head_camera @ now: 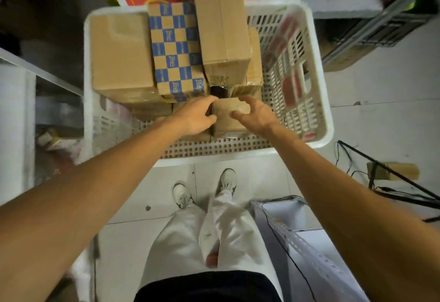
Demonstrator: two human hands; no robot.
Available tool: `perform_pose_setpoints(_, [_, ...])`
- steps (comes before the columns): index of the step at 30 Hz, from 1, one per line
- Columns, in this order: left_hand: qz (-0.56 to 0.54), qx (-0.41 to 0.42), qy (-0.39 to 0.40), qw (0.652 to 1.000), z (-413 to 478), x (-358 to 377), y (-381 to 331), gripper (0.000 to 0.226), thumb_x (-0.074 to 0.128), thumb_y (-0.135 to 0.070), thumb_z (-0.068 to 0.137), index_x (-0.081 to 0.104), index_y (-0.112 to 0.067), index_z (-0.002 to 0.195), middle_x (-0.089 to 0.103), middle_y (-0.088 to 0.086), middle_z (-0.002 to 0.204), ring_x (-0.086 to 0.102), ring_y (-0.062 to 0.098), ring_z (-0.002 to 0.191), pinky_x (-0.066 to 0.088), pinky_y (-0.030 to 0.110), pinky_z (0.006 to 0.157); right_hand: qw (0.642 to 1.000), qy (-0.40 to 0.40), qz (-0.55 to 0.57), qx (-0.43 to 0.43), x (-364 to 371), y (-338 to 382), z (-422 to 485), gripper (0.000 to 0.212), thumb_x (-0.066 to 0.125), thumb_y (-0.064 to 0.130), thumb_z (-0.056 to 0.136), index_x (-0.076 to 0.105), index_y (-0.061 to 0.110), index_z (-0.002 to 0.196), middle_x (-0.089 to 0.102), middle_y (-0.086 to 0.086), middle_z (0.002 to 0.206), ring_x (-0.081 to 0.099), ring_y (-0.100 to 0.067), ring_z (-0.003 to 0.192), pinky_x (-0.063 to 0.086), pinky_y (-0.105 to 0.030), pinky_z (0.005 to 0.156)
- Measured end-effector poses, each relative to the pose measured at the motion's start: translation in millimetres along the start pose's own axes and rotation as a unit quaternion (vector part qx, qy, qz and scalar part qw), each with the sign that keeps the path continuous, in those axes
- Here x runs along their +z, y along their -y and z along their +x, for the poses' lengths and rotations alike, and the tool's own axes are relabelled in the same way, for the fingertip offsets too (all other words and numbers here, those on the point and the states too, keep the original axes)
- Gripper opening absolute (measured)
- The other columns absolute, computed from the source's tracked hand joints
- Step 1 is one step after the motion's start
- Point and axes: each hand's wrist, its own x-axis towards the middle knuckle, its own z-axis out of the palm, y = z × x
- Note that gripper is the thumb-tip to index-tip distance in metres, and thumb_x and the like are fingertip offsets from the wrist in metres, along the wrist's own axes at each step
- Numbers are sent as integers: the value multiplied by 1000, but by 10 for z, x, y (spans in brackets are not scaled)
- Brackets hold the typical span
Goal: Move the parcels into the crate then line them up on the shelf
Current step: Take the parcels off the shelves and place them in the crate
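Your left fingers (210, 104) curl round the left edge of the small box (228, 111), and your right fingers (247, 101) and thumb clasp its right side, so your left hand (195, 117) and right hand (258, 117) hold it between them. The box sits low in the near part of the crate (238, 155). Just beyond it stand three bigger parcels, packed close: a plain box (121, 51), a checked box (176, 46) and a tall box (222, 27). The crate rests on the floor (381, 123); a shelf frame (307, 244) stands at your right.
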Motion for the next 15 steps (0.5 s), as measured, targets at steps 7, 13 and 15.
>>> perform_pose_setpoints(7, [24, 23, -25, 999, -901, -588, 162, 46, 55, -21, 94, 44, -19, 139, 49, 2, 140, 47, 19, 125, 39, 31, 99, 998, 31, 33, -40, 141, 747, -672, 53, 60, 34, 93, 44, 15, 140, 50, -6, 139, 48, -24, 127, 39, -28, 98])
perform_pose_setpoints(13, [-47, -11, -152, 987, -1677, -1484, 577, 51, 60, -17, 92, 42, -14, 140, 49, 6, 139, 49, 21, 126, 41, 31, 102, 986, 28, -27, -160, 166, 1927, -923, 60, 60, 36, 93, 40, 13, 144, 47, -12, 143, 51, -26, 125, 39, -32, 100])
perform_pose_setpoints(15, [-77, -32, -218, 972, -2070, -1857, 704, 52, 58, -17, 94, 39, -17, 142, 46, 6, 142, 45, 24, 129, 40, 30, 101, 976, 22, -53, -211, 214, 2440, -1027, 59, 61, 37, 92, 42, 14, 143, 46, -10, 144, 46, -25, 130, 36, -30, 101])
